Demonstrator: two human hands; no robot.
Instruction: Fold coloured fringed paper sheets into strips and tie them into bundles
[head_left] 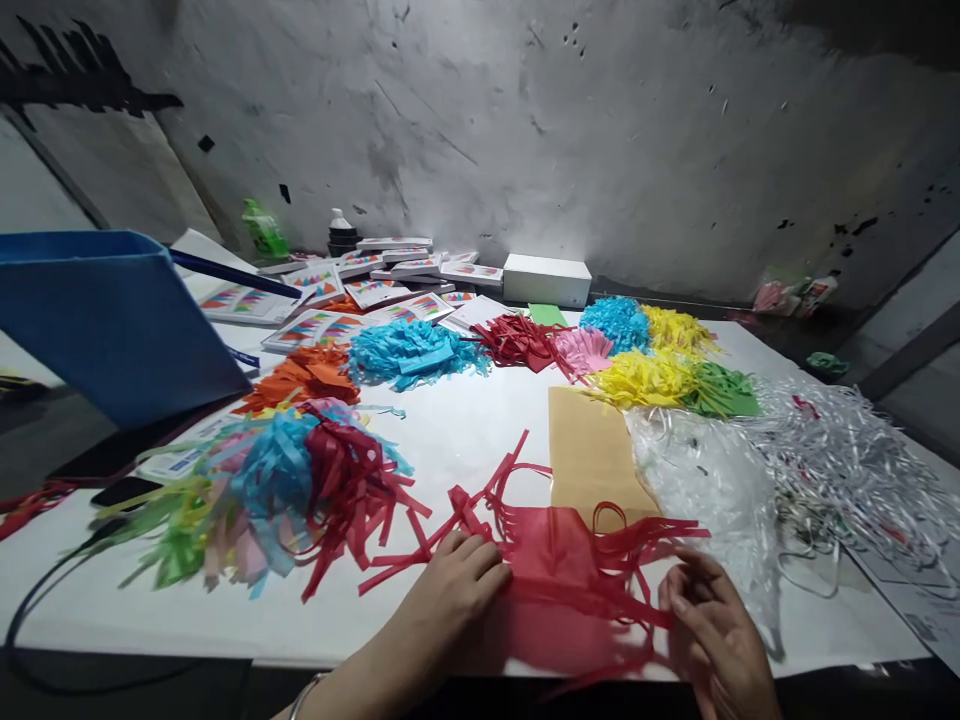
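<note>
A sheet of red tissue paper (551, 545), cut into fringe at both ends, lies at the table's front edge. My left hand (461, 575) has its fingers curled over the left part of the sheet, where loose strips stick out; its fingertips are partly hidden. On the right, my right hand (712, 620) pinches the end of a red strip between thumb and fingers. Left of my left hand sits a tissue tassel bundle (281, 465) in blue, red, green, yellow and pink. A tan paper sheet (596, 445) lies just behind the red tissue.
Fringed tissue heaps in orange (304, 380), blue (412, 352), red (517, 342) and yellow (649, 378) line the back. Clear plastic (701, 485) and white ribbon strands (847, 465) are at right. A blue box (112, 320) stands left. Printed boxes (397, 290) and a white box (547, 280) are by the wall.
</note>
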